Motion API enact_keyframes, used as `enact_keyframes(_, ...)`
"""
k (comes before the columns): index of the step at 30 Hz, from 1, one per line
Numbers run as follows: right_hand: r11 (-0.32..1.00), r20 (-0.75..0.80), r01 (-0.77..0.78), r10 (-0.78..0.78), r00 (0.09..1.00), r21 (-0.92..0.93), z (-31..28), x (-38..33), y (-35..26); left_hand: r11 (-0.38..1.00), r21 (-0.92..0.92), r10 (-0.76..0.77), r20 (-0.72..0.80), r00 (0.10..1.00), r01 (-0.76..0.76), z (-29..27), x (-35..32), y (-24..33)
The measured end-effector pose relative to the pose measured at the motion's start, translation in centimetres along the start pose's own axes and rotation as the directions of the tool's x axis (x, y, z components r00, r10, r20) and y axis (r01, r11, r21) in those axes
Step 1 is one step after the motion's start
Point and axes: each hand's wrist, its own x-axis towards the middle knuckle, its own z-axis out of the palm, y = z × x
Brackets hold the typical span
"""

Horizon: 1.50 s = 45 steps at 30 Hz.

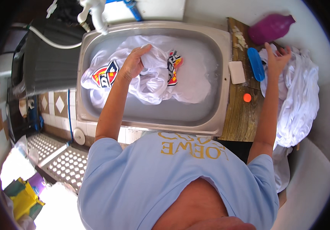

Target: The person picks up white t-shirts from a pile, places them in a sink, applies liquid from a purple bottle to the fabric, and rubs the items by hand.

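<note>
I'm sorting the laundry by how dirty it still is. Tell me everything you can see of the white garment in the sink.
The white garment lies crumpled and wet in the steel sink, bunched into soft folds in cloudy water. It looks like thin fabric, with red, yellow and dark blue printed patches at its left and right. The left hand grips a fold on top. No stains show from here.
</note>
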Motion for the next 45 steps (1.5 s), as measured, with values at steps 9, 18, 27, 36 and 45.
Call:
enact_keyframes(9, 0.978, 0.131, 0.104, -0.128, 0.983, 0.178, 4.2, 4.3, 1.4, 1.0, -0.006, -0.012, -0.088, 0.996, 0.012, -2.0, -7.1, -2.3)
enact_keyframes(18, 0.925, 0.065, 0.151, -0.185, 0.981, 0.35, 4.5, 3.6, -1.5, 0.885, 0.445, 0.171, -0.045, 0.984, -0.134, 1.0, -5.6, 8.3)
enact_keyframes(27, 0.847, 0.299, 0.018, -0.208, 0.931, 0.531, 4.2, -4.7, -9.0, 0.895, 0.438, -0.026, -0.136, 0.99, 0.084, -9.3, -6.0, 2.1)
enact_keyframes(36, 0.954, 0.725, -0.059, -0.183, 0.664, 0.295, 10.1, -14.6, -16.0, 0.965, 0.056, -0.24, -0.209, 0.948, 0.256, -10.3, -8.3, 0.1)
enact_keyframes(45, 0.91, 0.79, 0.289, -0.403, 0.461, 0.295, 13.3, -16.5, -19.5, 0.944, -0.324, -0.072, -0.007, 0.997, 0.065, -11.8, -9.9, 1.5)
